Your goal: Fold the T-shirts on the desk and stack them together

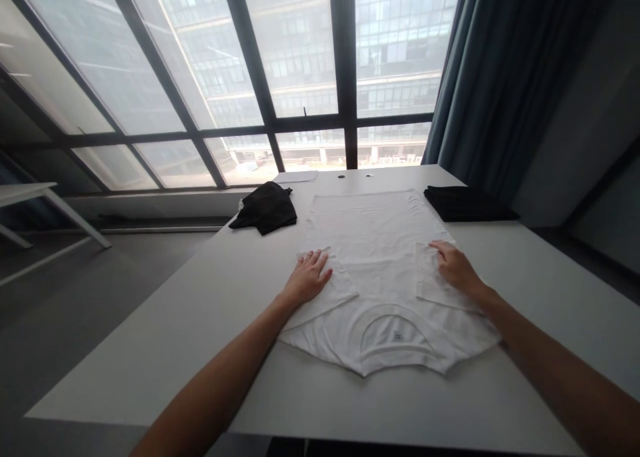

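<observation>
A white T-shirt [375,237] lies spread on the table, its neckline toward me and its hem toward the window. Both sleeves are folded inward over the body. My left hand [310,277] rests flat on the left sleeve [330,297], fingers spread. On the other side, my right hand [456,268] lies on the right sleeve [433,277] near its outer edge, fingers loosely extended and partly bent, with nothing visibly gripped. Inside the collar a small label [398,336] shows.
The white table [165,350] stands before large windows [300,57]. A crumpled black cloth [267,208] lies beyond my left hand, and a folded black cloth [470,204] at the far right. Small dark items [341,176] sit near the far edge. A blue curtain [480,77] hangs at right.
</observation>
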Demonstrator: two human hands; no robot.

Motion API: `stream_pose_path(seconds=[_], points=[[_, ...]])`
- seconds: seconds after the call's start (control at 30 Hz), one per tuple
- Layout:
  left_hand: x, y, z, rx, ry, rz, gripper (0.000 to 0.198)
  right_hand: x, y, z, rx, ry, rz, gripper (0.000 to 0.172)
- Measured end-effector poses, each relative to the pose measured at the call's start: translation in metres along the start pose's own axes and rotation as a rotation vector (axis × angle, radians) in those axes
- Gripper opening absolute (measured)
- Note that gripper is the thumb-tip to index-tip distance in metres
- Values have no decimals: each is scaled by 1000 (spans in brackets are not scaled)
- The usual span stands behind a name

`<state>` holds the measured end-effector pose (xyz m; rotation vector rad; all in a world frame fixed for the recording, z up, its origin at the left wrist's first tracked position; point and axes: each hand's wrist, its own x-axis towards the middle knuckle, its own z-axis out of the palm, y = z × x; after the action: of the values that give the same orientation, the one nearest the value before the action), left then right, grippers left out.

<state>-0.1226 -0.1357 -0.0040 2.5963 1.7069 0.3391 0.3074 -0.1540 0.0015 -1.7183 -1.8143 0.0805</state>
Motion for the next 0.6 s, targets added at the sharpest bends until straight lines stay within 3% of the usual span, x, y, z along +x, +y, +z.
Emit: stream_pose_path(seconds=[0.1, 0.33, 0.6], points=[[1, -1, -2, 17, 20, 9, 58, -7, -1, 13, -109, -69, -87, 53], [2, -4, -1, 39, -41, -3, 63, -17, -2, 25, -261, -236, -54, 56], [-2, 1, -9, 23, -8, 29, 62, -16, -2, 24, -255, -252, -36, 55]])
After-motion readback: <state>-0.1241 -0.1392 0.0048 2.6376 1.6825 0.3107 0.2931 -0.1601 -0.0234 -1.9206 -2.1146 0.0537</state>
